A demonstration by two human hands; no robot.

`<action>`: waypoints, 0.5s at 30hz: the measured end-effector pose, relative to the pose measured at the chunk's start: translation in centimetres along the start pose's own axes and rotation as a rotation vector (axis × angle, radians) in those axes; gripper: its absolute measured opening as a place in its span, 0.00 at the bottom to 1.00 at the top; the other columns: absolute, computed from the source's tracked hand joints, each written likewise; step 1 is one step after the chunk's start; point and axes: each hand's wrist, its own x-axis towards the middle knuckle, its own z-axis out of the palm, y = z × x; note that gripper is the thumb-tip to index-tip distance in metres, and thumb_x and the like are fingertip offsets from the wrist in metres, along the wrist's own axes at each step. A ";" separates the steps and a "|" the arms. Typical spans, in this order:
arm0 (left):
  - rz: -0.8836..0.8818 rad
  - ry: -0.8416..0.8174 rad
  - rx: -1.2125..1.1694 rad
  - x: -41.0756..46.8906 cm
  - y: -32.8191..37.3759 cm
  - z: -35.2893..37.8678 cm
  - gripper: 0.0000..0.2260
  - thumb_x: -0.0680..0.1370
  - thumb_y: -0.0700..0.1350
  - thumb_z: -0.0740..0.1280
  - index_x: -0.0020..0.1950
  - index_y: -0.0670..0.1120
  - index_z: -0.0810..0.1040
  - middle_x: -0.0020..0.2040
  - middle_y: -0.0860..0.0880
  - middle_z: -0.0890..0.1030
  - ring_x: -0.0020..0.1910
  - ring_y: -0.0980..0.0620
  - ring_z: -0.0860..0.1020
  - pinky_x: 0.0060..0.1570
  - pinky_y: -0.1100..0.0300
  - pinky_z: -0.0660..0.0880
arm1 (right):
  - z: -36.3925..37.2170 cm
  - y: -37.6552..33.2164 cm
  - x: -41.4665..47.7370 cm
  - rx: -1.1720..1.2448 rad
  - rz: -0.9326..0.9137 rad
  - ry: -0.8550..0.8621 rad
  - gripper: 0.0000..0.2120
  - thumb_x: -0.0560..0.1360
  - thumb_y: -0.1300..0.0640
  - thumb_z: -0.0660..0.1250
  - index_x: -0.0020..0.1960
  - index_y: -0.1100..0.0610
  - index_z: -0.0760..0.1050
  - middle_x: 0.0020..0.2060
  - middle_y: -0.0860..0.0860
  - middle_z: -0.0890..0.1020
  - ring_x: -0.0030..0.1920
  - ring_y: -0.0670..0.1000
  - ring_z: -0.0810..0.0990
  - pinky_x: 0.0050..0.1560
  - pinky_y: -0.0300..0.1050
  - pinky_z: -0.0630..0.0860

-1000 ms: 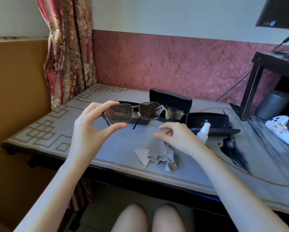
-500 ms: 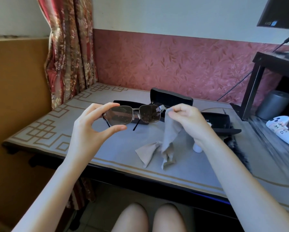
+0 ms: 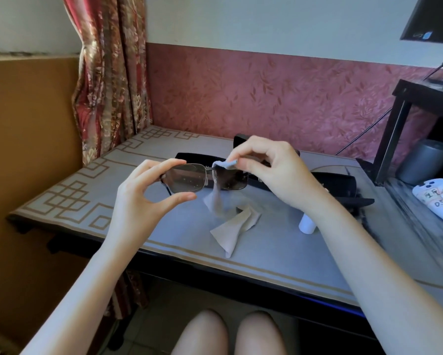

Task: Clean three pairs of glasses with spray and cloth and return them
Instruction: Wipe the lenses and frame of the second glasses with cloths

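Glasses point(image 3: 187, 178) pinched left, cloth point(image 3: 215, 203) pinched right.

Glasses point(image 3: 187, 179): smoke-brown lenses are set in a thin grey metal frame. Cloth point(image 3: 230, 226): pale grey, unpatterned. Table point(image 3: 266, 252) is surfaced in blue-grey and bordered by a tan fret pattern. Cases point(image 3: 343, 180) are noted as black, spray bottle point(image 3: 306, 225) as white. Curtain point(image 3: 110, 73) is figured in red-and-gold florals. Wallpaper point(image 3: 266, 93) is printed with dusky-pink leaves.

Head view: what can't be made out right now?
All head view.
Spray bottle: right arm hides everything but its white base.
Cases: insides hidden behind right hand; other pairs unseen.
Glasses: one lens partly behind the cloth.
Screen: cut by top right edge.
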 end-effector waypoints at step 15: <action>0.012 -0.003 -0.026 0.1 0.2 0.1 0.24 0.66 0.54 0.74 0.61 0.51 0.79 0.48 0.49 0.79 0.50 0.55 0.76 0.56 0.63 0.72 | -1.2 0.4 -2.4 -0.134 -0.047 -0.010 0.09 0.74 0.51 0.69 0.53 0.51 0.83 0.51 0.43 0.80 0.57 0.47 0.75 0.59 0.36 0.68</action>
